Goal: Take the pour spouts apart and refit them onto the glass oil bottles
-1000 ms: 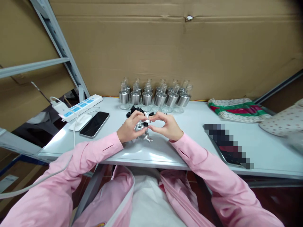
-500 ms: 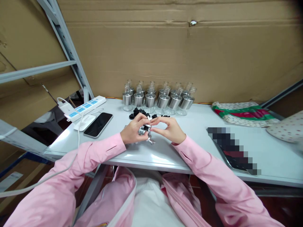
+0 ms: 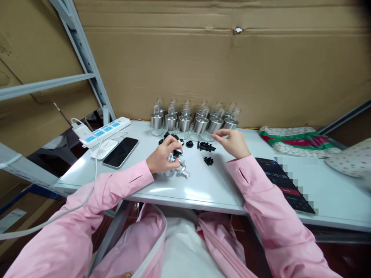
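Note:
My left hand [image 3: 162, 155] is closed around a small black and silver fitting [image 3: 176, 153], held upright between thumb and fingers. Beneath it lie several shiny silver metal pieces [image 3: 182, 170], partly covered by the hand. My right hand [image 3: 234, 143] is raised to the right, thumb and forefinger pinched; whatever they might grip is too small to make out. Near its fingertips is a pile of small black parts [image 3: 206, 146], with a smaller black cluster [image 3: 208, 160] closer to me. Black round caps [image 3: 189, 144] sit beyond my left hand, some hidden behind it.
Glass bottles with steel sleeves [image 3: 184, 123] stand in two rows at the back. At left are a phone [image 3: 121, 153], a white charger pad [image 3: 104, 150] and a power strip [image 3: 106, 132]. A dark tablet-like screen [image 3: 285, 185] and a patterned cloth [image 3: 298, 141] lie at right.
My right hand has left the fitting and moved right, over by the black parts, which are now uncovered. My left hand stays in nearly the same place with the fitting.

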The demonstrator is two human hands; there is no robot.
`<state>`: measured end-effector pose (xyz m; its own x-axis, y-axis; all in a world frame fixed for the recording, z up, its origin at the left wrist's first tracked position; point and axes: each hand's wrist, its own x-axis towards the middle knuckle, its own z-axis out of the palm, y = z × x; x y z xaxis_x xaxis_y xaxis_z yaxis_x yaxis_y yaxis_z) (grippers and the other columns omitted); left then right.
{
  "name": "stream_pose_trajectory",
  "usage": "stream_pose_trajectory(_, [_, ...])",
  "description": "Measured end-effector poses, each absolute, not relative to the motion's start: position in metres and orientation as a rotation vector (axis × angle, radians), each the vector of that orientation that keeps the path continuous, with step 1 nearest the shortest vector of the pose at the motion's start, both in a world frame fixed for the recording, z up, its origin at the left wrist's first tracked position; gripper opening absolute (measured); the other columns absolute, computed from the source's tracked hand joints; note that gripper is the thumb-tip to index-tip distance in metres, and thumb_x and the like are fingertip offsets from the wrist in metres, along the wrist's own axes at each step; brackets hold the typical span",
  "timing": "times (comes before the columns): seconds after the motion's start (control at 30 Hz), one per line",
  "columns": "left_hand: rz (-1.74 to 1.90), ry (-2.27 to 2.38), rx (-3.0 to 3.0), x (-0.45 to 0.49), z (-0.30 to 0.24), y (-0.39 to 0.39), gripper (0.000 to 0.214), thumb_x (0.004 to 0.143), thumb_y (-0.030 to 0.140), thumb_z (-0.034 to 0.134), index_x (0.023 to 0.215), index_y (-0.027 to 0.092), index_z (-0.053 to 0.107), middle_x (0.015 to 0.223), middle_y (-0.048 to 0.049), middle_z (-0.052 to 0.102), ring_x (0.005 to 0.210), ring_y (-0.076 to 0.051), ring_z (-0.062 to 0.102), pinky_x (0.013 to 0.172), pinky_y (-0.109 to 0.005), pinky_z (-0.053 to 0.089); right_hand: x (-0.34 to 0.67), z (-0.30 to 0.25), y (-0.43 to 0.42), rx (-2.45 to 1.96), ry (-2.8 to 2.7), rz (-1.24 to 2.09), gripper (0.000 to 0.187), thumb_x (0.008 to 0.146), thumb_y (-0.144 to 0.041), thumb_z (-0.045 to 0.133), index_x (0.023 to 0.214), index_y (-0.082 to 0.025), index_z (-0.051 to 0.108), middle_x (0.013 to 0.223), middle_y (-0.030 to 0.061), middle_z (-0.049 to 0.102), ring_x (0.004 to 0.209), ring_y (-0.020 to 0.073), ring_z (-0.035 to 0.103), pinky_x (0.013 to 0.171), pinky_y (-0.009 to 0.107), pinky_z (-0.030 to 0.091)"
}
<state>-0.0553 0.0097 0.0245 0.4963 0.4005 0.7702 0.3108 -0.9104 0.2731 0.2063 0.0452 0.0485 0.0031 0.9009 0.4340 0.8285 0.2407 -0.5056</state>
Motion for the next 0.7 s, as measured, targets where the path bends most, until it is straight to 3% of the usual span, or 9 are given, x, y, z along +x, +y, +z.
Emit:
stream_pose_trajectory(0.23, [1.335, 0.604, 2.654, -0.055, 0.022, 0.010, 0.032, 0.064, 0.008, 0.053, 0.094, 0.019, 0.049, 0.089, -0.0022, 0.041, 0.078, -0.014, 0.049, 0.071, -0.028, 0.048, 0.227, 0.025, 0.063, -2.012, -2.069, 0.009, 0.017, 0.074, -0.018, 0.059, 0.083, -0.018, 0.074, 0.084, 0.0073, 0.073, 0.078, 0.0202, 0.065, 0.067, 0.026, 0.043])
stream_pose_trajectory(0.7, [1.319, 0.583, 2.678, -0.055, 0.020, 0.012, 0.031, 0.065, 0.007, 0.055, 0.093, 0.019, 0.049, 0.090, -0.0027, 0.042, 0.081, -0.015, 0.050, 0.072, -0.027, 0.049, 0.220, 0.022, 0.063, -1.991, -2.120, 0.121, 0.016, 0.072, -0.020, 0.061, 0.082, -0.019, 0.074, 0.079, 0.0046, 0.071, 0.071, 0.0167, 0.062, 0.061, 0.025, 0.040])
